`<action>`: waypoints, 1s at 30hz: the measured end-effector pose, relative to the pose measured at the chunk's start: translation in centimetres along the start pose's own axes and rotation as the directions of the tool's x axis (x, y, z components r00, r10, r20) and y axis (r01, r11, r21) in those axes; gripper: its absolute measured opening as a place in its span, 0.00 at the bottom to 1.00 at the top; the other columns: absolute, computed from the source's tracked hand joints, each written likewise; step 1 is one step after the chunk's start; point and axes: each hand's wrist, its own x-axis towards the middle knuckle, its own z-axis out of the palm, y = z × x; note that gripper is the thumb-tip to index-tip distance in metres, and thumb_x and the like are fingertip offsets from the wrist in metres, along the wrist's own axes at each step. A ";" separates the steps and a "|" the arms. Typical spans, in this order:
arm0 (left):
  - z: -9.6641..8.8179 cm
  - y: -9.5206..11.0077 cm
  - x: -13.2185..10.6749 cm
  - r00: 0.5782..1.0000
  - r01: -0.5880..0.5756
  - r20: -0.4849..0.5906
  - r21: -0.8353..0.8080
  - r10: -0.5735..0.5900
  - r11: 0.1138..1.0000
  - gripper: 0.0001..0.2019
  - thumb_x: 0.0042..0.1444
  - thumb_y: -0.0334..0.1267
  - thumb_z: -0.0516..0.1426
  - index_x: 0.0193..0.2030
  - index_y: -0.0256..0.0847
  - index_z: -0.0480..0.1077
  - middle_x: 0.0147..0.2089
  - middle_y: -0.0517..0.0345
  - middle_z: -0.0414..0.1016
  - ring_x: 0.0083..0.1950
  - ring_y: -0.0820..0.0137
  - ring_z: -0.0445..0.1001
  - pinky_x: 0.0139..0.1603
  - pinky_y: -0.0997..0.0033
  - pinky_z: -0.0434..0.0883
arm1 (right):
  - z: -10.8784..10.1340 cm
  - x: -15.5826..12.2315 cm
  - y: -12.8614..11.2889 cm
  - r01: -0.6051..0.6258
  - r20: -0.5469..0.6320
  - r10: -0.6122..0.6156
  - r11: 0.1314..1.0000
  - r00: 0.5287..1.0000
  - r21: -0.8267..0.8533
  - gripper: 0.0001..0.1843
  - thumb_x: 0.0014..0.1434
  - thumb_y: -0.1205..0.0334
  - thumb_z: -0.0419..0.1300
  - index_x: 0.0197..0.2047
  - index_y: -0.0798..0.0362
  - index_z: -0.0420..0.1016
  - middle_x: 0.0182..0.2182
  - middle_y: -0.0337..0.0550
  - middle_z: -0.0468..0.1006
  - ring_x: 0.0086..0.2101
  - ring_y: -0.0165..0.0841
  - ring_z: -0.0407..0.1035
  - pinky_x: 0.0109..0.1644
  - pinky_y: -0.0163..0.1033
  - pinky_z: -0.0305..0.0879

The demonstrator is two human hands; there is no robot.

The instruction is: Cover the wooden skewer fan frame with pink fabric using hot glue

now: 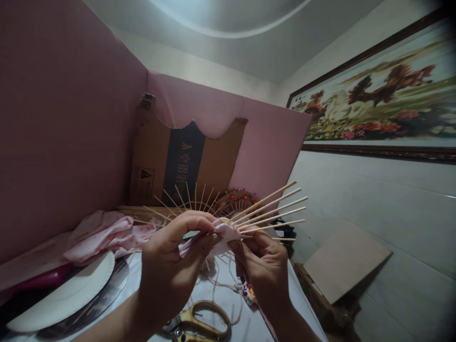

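Several thin wooden sticks (270, 208) fan out in front of me, radiating to the left, up and to the right. A pink-white cloth strip (228, 232) with small red dots is wrapped at the inner ends of the right-hand sticks. My left hand (171, 259) pinches this cloth between thumb and fingers. Just to its right, my right hand (265, 261) is closed on the cloth edge and the base of the sticks. The hands hide the middle of the fan. Below them, gold-handled scissors (208, 316) lie on the white tabletop (199, 294).
A larger piece of dotted cloth (103, 232) lies at left, near a folded white paper plate (67, 294). Behind stand a cut cardboard piece (185, 161) and a round item with red decorations (238, 197). Twine (221, 285) trails across the table; pink panels (213, 102) enclose the back.
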 end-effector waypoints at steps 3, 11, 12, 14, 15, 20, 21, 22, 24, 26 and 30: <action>-0.1 0.0 0.3 0.997 0.069 0.025 -0.023 -0.068 0.997 0.02 0.53 0.32 0.58 0.32 0.42 0.69 0.38 0.58 0.74 0.39 0.69 0.75 0.39 0.70 0.72 | 0.0 0.0 -0.1 0.005 0.006 -0.005 1.000 1.000 -0.004 0.07 0.51 0.61 0.66 0.31 0.55 0.74 0.11 0.30 0.62 0.12 0.20 0.51 0.13 0.25 0.47; -0.2 0.2 0.8 0.960 0.281 0.057 -0.218 -0.275 0.935 0.04 0.49 0.35 0.62 0.29 0.41 0.70 0.35 0.59 0.76 0.35 0.71 0.75 0.36 0.74 0.71 | -0.1 0.2 0.1 -0.037 -0.003 0.037 0.999 0.999 -0.013 0.08 0.50 0.61 0.65 0.33 0.56 0.74 0.12 0.30 0.63 0.12 0.20 0.52 0.14 0.26 0.48; -0.3 0.1 0.9 0.947 0.321 0.078 -0.247 -0.311 0.914 0.05 0.48 0.36 0.62 0.28 0.41 0.70 0.35 0.59 0.76 0.34 0.72 0.74 0.35 0.75 0.71 | -0.1 0.1 0.0 -0.043 -0.004 0.043 0.999 0.999 -0.015 0.09 0.50 0.60 0.65 0.33 0.56 0.74 0.12 0.30 0.63 0.12 0.20 0.52 0.14 0.26 0.48; -0.5 0.0 1.1 0.921 0.390 0.120 -0.289 -0.371 0.874 0.05 0.47 0.36 0.63 0.28 0.40 0.71 0.33 0.59 0.77 0.33 0.72 0.74 0.33 0.76 0.71 | 0.1 0.0 -0.3 -0.058 -0.015 0.058 0.998 0.998 -0.026 0.10 0.49 0.60 0.66 0.33 0.57 0.74 0.12 0.31 0.64 0.12 0.20 0.52 0.14 0.27 0.48; -0.6 0.0 1.2 0.911 0.412 0.131 -0.300 -0.390 0.860 0.05 0.46 0.36 0.64 0.27 0.40 0.71 0.32 0.59 0.77 0.33 0.73 0.74 0.33 0.76 0.70 | 0.2 -0.1 -0.5 -0.068 -0.026 0.068 0.997 0.997 -0.033 0.10 0.49 0.60 0.66 0.33 0.57 0.74 0.12 0.31 0.64 0.13 0.21 0.52 0.14 0.27 0.48; -0.7 -0.1 1.5 0.913 0.406 0.100 -0.337 -0.396 0.850 0.07 0.44 0.35 0.65 0.31 0.42 0.73 0.30 0.62 0.77 0.31 0.75 0.74 0.32 0.79 0.70 | 0.6 -0.6 -1.8 -0.108 -0.080 0.103 0.992 0.992 -0.067 0.08 0.47 0.62 0.66 0.30 0.57 0.73 0.13 0.31 0.64 0.14 0.20 0.53 0.16 0.27 0.49; -0.7 -0.1 1.5 0.917 0.397 0.103 -0.328 -0.386 0.857 0.08 0.44 0.35 0.65 0.34 0.43 0.73 0.32 0.61 0.77 0.32 0.74 0.75 0.33 0.78 0.71 | 0.6 -0.6 -2.0 -0.109 -0.081 0.104 0.991 0.991 -0.072 0.08 0.47 0.62 0.66 0.30 0.57 0.73 0.13 0.31 0.64 0.14 0.20 0.53 0.16 0.27 0.49; -0.7 -0.1 1.5 0.922 0.386 0.119 -0.306 -0.368 0.870 0.09 0.46 0.35 0.64 0.36 0.44 0.74 0.34 0.60 0.78 0.34 0.73 0.75 0.34 0.78 0.71 | 0.5 -0.6 -2.2 -0.107 -0.080 0.101 0.991 0.992 -0.077 0.07 0.48 0.62 0.65 0.30 0.56 0.73 0.13 0.31 0.64 0.14 0.20 0.53 0.16 0.27 0.49; -0.7 0.0 1.5 0.936 0.341 0.176 -0.226 -0.306 0.913 0.08 0.50 0.36 0.62 0.39 0.44 0.74 0.37 0.58 0.78 0.37 0.71 0.75 0.37 0.77 0.71 | 0.4 -0.5 -2.2 -0.094 -0.069 0.087 0.991 0.994 -0.098 0.06 0.49 0.64 0.64 0.31 0.56 0.74 0.14 0.31 0.66 0.14 0.21 0.54 0.16 0.26 0.51; -0.7 -0.1 1.4 0.945 0.274 0.220 -0.140 -0.240 0.951 0.07 0.52 0.36 0.60 0.39 0.44 0.74 0.38 0.57 0.77 0.39 0.71 0.75 0.39 0.76 0.71 | 0.2 -0.3 -2.1 -0.057 -0.053 0.050 0.989 0.997 -0.140 0.05 0.49 0.65 0.64 0.31 0.56 0.74 0.16 0.33 0.68 0.14 0.21 0.55 0.16 0.27 0.52; -0.8 -0.4 1.2 0.944 0.251 0.238 -0.072 -0.228 0.965 0.06 0.52 0.35 0.60 0.38 0.43 0.73 0.36 0.57 0.78 0.38 0.68 0.76 0.40 0.72 0.72 | -0.3 -0.2 -1.6 0.100 -0.008 -0.107 0.955 0.994 -0.279 0.05 0.51 0.66 0.63 0.34 0.55 0.76 0.23 0.39 0.76 0.18 0.26 0.65 0.21 0.30 0.63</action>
